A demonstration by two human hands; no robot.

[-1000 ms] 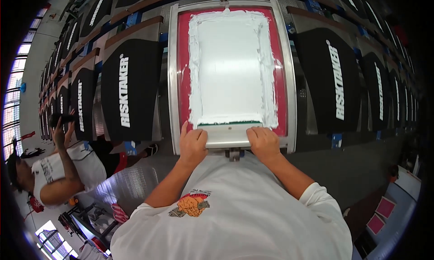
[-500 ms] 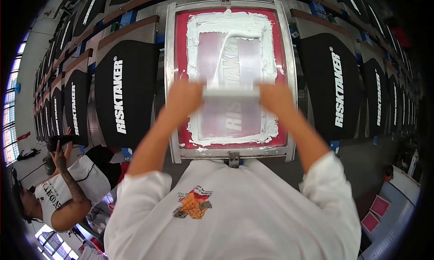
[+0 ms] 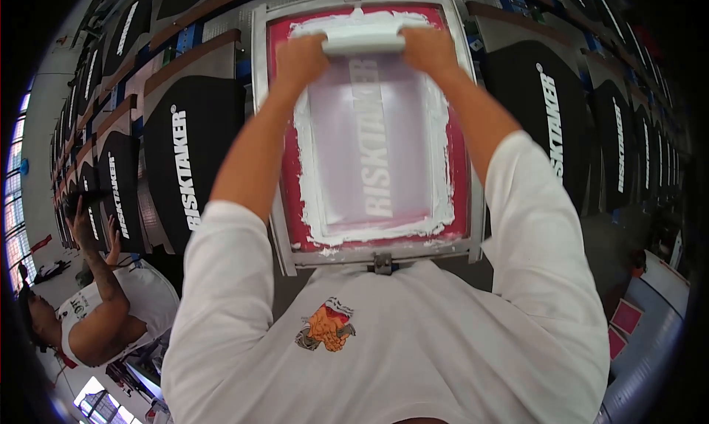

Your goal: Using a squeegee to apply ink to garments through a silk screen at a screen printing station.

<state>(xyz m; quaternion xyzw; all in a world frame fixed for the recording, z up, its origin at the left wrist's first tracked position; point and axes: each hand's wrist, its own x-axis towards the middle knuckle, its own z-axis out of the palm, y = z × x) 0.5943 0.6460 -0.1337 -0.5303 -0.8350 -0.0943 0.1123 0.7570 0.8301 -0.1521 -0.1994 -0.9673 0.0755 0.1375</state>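
Both my hands grip a white squeegee near the far end of a screen-printing frame. My left hand closes round its left end, and my right hand round its right end. Pinkish-red borders surround the mesh, and thick white ink lies in a ridge along the sides and near end. Through the mesh, pale block lettering shows on what lies beneath. The squeegee's lower edge is hidden by its handle and my fingers. A metal clamp holds the frame's near end.
Black garments with white lettering lie on platens, one on the left and one on the right, with rows of more beyond. A person stands at the lower left, arms raised. A grey-blue cabinet stands at the lower right.
My hands have pushed the squeegee from mid-screen to the far end. The ink streak on the upper mesh is no longer seen there. The person at left has shifted their arms.
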